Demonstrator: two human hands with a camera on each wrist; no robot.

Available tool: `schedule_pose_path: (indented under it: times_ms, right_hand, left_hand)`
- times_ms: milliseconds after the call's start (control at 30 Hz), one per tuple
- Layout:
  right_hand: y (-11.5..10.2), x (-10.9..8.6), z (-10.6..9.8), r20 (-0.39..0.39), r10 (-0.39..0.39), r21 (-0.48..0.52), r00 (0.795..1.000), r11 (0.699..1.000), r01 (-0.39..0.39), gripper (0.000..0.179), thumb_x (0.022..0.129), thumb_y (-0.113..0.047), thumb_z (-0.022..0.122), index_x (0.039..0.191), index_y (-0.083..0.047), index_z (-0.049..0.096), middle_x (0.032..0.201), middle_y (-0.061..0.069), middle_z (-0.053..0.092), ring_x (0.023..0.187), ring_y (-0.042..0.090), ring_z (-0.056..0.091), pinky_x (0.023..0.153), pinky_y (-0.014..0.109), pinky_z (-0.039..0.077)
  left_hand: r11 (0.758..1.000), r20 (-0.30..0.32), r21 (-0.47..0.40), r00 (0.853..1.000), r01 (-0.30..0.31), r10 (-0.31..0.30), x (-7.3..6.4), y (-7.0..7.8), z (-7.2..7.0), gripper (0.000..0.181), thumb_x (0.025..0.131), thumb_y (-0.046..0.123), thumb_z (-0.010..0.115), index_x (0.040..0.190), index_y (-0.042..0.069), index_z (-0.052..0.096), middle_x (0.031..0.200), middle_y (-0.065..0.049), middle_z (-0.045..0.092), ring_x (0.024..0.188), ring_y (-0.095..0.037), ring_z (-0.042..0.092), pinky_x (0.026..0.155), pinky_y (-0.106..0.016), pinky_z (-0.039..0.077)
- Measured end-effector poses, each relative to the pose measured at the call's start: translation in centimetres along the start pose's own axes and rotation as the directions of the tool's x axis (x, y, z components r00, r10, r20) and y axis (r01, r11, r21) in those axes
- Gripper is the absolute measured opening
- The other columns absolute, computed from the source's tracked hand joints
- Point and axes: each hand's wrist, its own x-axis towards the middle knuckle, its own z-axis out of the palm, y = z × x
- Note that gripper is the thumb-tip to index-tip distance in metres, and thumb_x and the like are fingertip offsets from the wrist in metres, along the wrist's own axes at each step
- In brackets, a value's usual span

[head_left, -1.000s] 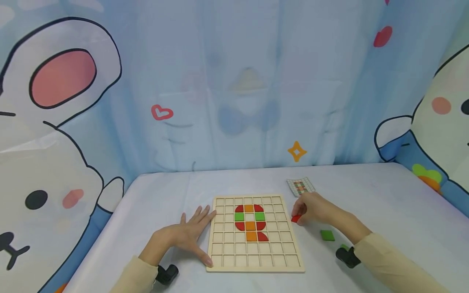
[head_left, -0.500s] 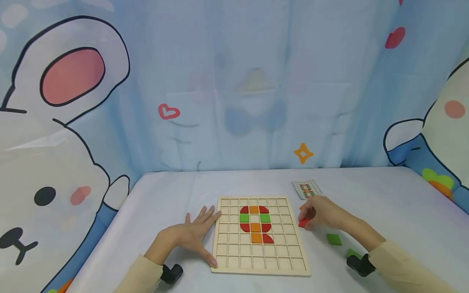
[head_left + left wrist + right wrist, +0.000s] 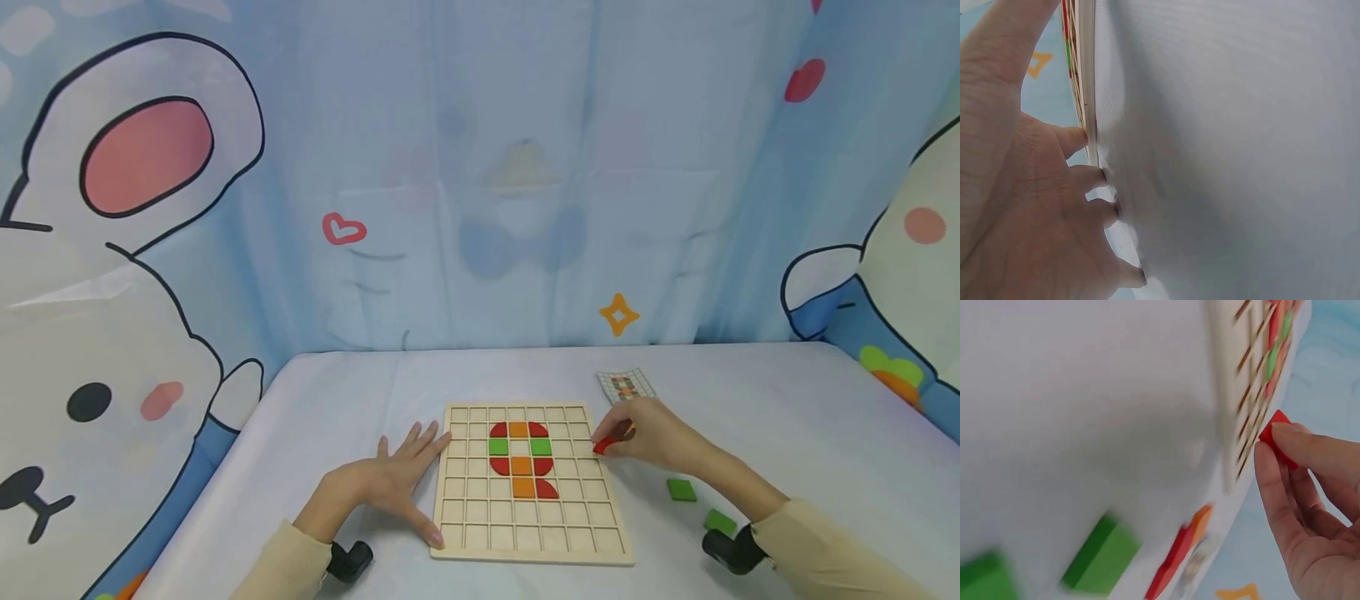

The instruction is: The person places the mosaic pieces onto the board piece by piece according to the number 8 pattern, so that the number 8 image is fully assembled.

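A wooden grid board (image 3: 534, 540) lies on the table, with red, orange and green tiles set in its middle cells. My left hand (image 3: 386, 490) has its fingers spread, its thumb and fingertips against the board's left side; the left wrist view shows the board's edge (image 3: 1087, 69). Between thumb and fingers, my right hand (image 3: 651, 433) pinches a red tile (image 3: 1278, 419). That tile is just above the board's right edge. The tile's outline is partly hidden by the thumb.
Two green tiles (image 3: 681, 490) lie on the table below the right forearm. A red tile (image 3: 1172, 562) and an orange tile (image 3: 1201, 522) lie near the right hand. A printed pattern card (image 3: 626, 383) lies behind it. A cartoon curtain (image 3: 510, 208) hangs behind the table.
My right hand, pinching the red tile, has moved left from beside the board to its right edge. The left hand stays against the board. The head view has shifted slightly.
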Motion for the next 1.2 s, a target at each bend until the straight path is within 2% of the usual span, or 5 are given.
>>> schedule_pose_path:
  times_ms: [200,400,500,800,1200]
  right_hand:
    - [-2.6,1.7,2.2,0.049,-0.113,0.077,0.992,0.991,0.109,0.013,0.088,0.002,0.081,0.095,-0.009,0.082,0.093,-0.004,0.072,0.086,0.009,0.063,0.075,0.023,0.059]
    - [-5.3,3.2,4.3,0.132,-0.220,0.190,0.967,0.963,0.193,0.015,0.092,0.004,0.076,0.101,-0.006,0.082,0.097,-0.002,0.075,0.090,0.009,0.065,0.078,0.024,0.059]
    - [-6.3,3.8,4.9,0.153,-0.243,0.226,0.958,0.952,0.206,0.015,0.092,0.005,0.076,0.101,-0.005,0.082,0.098,-0.003,0.076,0.089,0.008,0.065,0.079,0.025,0.058]
    - [-7.4,5.0,6.6,0.181,-0.243,0.247,0.953,0.949,0.195,0.016,0.087,0.010,0.078,0.095,-0.004,0.082,0.092,-0.004,0.072,0.085,0.005,0.067,0.078,0.021,0.058]
    - [-7.8,5.4,7.1,0.180,-0.253,0.162,0.951,0.961,0.226,0.017,0.085,0.012,0.079,0.093,-0.003,0.083,0.089,-0.004,0.071,0.083,0.004,0.066,0.074,0.019,0.057]
  left_hand:
    - [1.000,0.001,0.001,1.000,0.003,-0.003,-0.1,-0.2,0.2,0.132,0.074,0.053,0.093,0.170,0.017,0.009,0.176,-0.014,-0.002,0.161,-0.035,-0.006,0.120,-0.074,-0.002]
    - [1.000,0.006,0.006,1.000,0.002,-0.002,0.0,0.0,0.3,0.132,0.075,0.055,0.092,0.170,0.018,0.008,0.176,-0.014,-0.002,0.161,-0.034,-0.006,0.121,-0.074,-0.002]
    - [1.000,0.003,0.015,1.000,-0.003,0.003,0.1,0.0,0.2,0.133,0.075,0.056,0.092,0.170,0.017,0.008,0.176,-0.013,-0.002,0.162,-0.033,-0.006,0.121,-0.073,-0.001]
    - [1.000,0.004,0.013,1.000,-0.006,0.006,0.1,0.0,0.1,0.134,0.075,0.057,0.091,0.170,0.017,0.007,0.176,-0.012,-0.003,0.162,-0.032,-0.008,0.121,-0.072,-0.002]
    - [0.999,0.006,0.027,1.000,0.017,-0.017,0.1,-0.2,0.0,0.134,0.074,0.058,0.091,0.170,0.018,0.007,0.176,-0.011,-0.003,0.162,-0.031,-0.008,0.122,-0.072,-0.001]
